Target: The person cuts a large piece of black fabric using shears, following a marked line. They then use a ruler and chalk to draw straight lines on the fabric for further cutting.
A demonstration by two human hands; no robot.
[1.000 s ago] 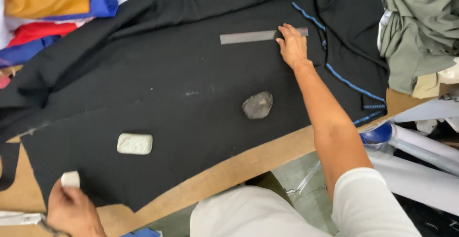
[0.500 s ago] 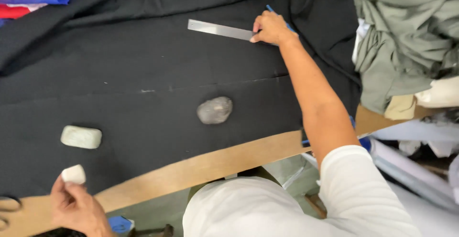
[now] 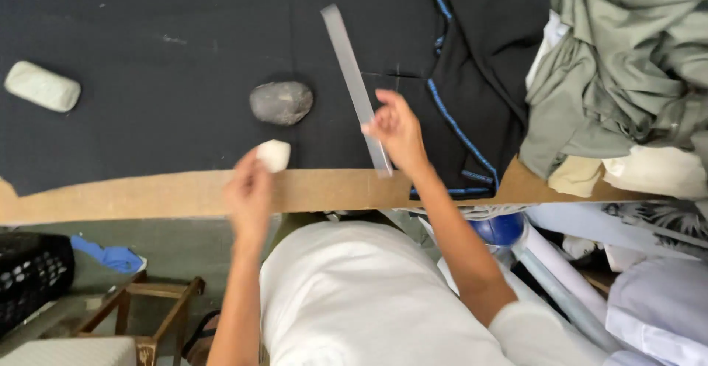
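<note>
Here, a pale stone (image 3: 42, 85) and a grey stone (image 3: 281, 102) sit on the black cloth (image 3: 147, 49), seemingly as weights pinning it flat to the tabletop (image 3: 147, 192). The left hand (image 3: 251, 189) pinches a white chalk block (image 3: 273, 155) in closed fingers near the cloth's edge. The right hand (image 3: 398, 130) grips the metal ruler (image 3: 354, 85), lying slantwise across the cloth. Olive fabric (image 3: 627, 56) is heaped beyond.
</note>
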